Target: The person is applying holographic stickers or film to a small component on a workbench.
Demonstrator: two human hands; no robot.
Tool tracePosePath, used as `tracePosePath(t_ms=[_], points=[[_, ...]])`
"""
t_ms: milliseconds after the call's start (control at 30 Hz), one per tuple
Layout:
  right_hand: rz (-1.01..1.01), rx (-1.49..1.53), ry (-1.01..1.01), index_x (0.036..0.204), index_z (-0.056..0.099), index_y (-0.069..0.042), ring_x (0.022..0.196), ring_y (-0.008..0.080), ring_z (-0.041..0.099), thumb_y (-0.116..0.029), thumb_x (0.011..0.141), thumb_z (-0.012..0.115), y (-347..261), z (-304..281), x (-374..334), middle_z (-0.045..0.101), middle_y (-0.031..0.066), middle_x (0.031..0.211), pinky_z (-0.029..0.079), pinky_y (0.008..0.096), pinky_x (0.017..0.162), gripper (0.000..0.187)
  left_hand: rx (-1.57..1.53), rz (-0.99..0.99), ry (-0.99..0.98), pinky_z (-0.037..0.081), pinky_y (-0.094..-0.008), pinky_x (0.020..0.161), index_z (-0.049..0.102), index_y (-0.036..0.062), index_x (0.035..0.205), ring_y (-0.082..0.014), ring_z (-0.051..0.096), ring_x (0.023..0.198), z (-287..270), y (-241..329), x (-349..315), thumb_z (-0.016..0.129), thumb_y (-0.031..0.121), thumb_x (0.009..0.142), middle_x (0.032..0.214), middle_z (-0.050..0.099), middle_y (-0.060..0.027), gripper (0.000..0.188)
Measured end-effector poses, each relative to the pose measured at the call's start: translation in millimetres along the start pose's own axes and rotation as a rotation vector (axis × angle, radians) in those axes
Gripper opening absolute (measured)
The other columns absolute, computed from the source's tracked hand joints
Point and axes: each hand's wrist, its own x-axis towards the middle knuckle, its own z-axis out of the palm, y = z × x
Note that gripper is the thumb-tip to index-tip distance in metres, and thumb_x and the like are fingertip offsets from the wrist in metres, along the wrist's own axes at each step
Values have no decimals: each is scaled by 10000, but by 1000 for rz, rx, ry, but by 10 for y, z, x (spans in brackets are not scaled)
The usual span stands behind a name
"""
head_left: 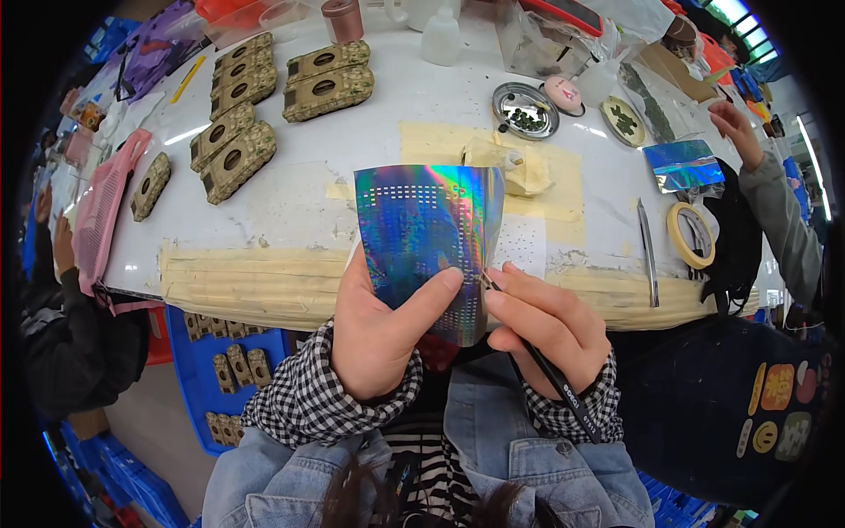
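Observation:
My left hand [387, 326] grips a shiny rainbow-blue sticker sheet [409, 238], its thumb pressed flat on the front. Rows of small rectangles cover the sheet, and several near its top look pale. In my right hand [554, 326] is a pair of black tweezers [550, 374], pinched between thumb and fingers. Their tips meet the right edge of the sheet, close to my left thumb. Whether a sticker is between the tips is too small to tell. Behind the sheet, a tape-wrapped block [524, 172] rests on the table, partly hidden, beside a white paper with small marks [524, 246].
Several camouflage housings [238, 163] stand at the far left; more lie in a blue tray [198, 387] below. A dish of small dark parts [525, 110], a tape roll [690, 236] and metal tweezers [649, 255] are at right. Another person's hand [738, 132] reaches in there.

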Motion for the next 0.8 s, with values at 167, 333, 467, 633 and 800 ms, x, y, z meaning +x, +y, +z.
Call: tracePosePath(t_ms=[167, 333, 467, 633, 800], points=[[64, 27, -6, 1122, 660, -5, 979, 323, 698, -142, 857, 727, -36, -29, 27, 680, 184, 1092, 577, 395, 899, 306, 16, 4, 9, 521, -295, 861, 532, -2, 1199, -129, 641, 963, 2, -5, -1, 672, -3, 897, 1080, 667, -78, 332], [-37, -72, 11, 1090, 687, 28, 964, 317, 696, -87, 796, 779, -24, 18, 5, 672, 197, 1056, 595, 386, 858, 328, -73, -56, 3, 522, -292, 853, 537, 12, 1198, -131, 644, 955, 8, 10, 7, 671, -6, 896, 1082, 664, -75, 330], [-158, -160, 8, 1100, 670, 47, 972, 337, 691, -110, 840, 750, -13, 62, -1, 648, 204, 1058, 599, 433, 854, 313, -147, -124, 2, 524, -297, 851, 538, 22, 1203, -137, 647, 956, 5, 23, 10, 667, -11, 894, 1086, 662, -70, 336], [-207, -189, 0, 1099, 670, 43, 981, 327, 692, -138, 864, 733, 24, 88, -21, 641, 180, 1043, 603, 438, 851, 304, -176, -154, 4, 523, -304, 861, 537, 23, 1206, -144, 646, 970, 2, 30, 10, 661, -21, 893, 1093, 659, -72, 340], [-198, -183, -6, 1109, 671, 39, 993, 329, 689, -137, 864, 733, 28, 86, -27, 639, 178, 1061, 601, 438, 858, 308, -179, -155, -4, 522, -306, 864, 535, 22, 1208, -144, 644, 974, 3, 30, 14, 661, -24, 892, 1099, 658, -73, 343]])
